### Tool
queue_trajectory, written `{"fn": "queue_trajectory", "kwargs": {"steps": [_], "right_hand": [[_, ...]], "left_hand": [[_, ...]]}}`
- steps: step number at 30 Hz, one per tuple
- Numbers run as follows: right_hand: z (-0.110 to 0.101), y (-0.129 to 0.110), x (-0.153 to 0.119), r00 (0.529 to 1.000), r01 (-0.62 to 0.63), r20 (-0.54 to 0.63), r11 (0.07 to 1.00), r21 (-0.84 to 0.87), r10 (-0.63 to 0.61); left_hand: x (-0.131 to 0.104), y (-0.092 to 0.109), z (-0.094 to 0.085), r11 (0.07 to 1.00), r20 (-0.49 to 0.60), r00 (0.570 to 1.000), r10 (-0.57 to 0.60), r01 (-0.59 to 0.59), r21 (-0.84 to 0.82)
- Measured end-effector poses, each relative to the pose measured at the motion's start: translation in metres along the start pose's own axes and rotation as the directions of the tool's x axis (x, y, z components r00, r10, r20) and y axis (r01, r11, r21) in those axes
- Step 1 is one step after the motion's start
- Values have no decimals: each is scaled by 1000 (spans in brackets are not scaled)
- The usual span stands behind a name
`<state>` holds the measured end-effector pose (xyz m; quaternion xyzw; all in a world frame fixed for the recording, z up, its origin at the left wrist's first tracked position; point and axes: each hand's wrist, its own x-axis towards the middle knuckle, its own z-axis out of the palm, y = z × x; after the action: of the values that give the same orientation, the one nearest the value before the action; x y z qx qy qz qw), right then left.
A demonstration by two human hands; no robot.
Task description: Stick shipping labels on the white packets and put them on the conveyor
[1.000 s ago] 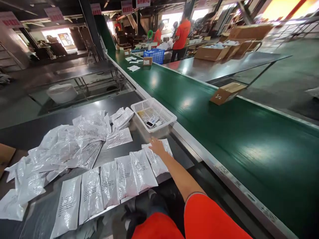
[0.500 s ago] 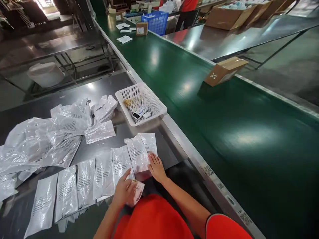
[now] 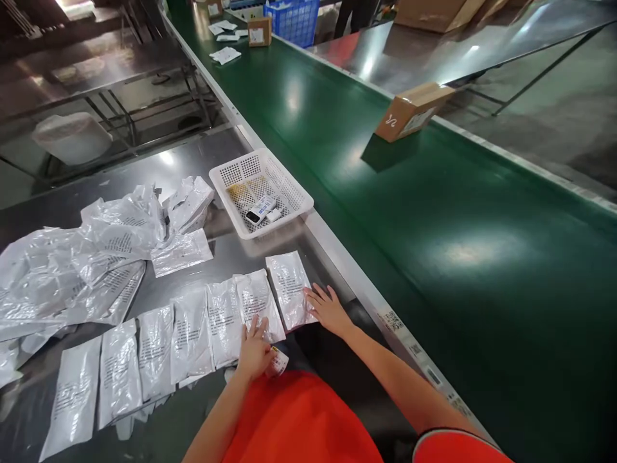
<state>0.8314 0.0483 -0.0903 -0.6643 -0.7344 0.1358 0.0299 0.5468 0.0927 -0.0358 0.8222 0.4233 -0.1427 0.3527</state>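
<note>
A row of white plastic mailer packets with black print lies along the table's near edge. At the right end of the row, my right hand rests with fingers stretched on the edge of the last packet, which lies apart from its neighbour. My left hand lays its fingertips on the lower part of the neighbouring packet. Beneath its thumb it grips a curled printed label, white with red and yellow marks. The label is partly hidden by the hand.
A loose heap of white packets lies at left on the metal table. A white perforated basket holds a scanner-like device and a small white item. Beyond runs a green conveyor belt with a cardboard box at its far edge.
My right hand has slid the last packet to the right, opening a gap beside it. My left hand has moved up and right onto the neighbouring packet, still holding the label.
</note>
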Motion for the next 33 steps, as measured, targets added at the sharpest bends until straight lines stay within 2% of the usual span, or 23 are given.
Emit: {"fn": "queue_trajectory", "kwargs": {"steps": [2, 4, 9, 12, 15, 18, 22, 25, 28, 33], "right_hand": [[-4, 5, -2, 999, 47, 22, 999, 4, -47], [-4, -1, 5, 999, 53, -1, 999, 6, -53], [12, -48, 46, 991, -87, -103, 996, -10, 86], [17, -66, 54, 991, -64, -122, 997, -46, 58], [6, -68, 56, 994, -50, -100, 998, -43, 45], [-18, -74, 79, 994, -56, -90, 998, -4, 55], [-39, -103, 140, 993, 119, 0, 993, 28, -119], [-42, -120, 181, 993, 66, 100, 998, -16, -64], [-42, -119, 206, 980, 14, 198, 998, -55, -3], [-38, -103, 227, 946, 167, 285, 986, -12, -156]], "left_hand": [[0, 3, 1, 1000, -7, 1000, -12, 12, -7], [0, 6, 1, 1000, -27, 999, 16, -17, -19], [2, 9, 8, 992, -45, 994, 97, -101, -74], [8, 9, 14, 989, -34, 995, 97, -100, -106], [13, 8, 17, 986, 0, 996, 94, -93, -136], [14, 8, 18, 984, 15, 995, 96, -93, -152], [13, 9, 16, 980, 10, 995, 95, -92, -176], [13, 10, 14, 980, 26, 997, 79, -72, -187], [14, 11, 13, 985, 40, 997, 65, -57, -165], [14, 13, 10, 977, 42, 996, 76, -66, -204]]}}
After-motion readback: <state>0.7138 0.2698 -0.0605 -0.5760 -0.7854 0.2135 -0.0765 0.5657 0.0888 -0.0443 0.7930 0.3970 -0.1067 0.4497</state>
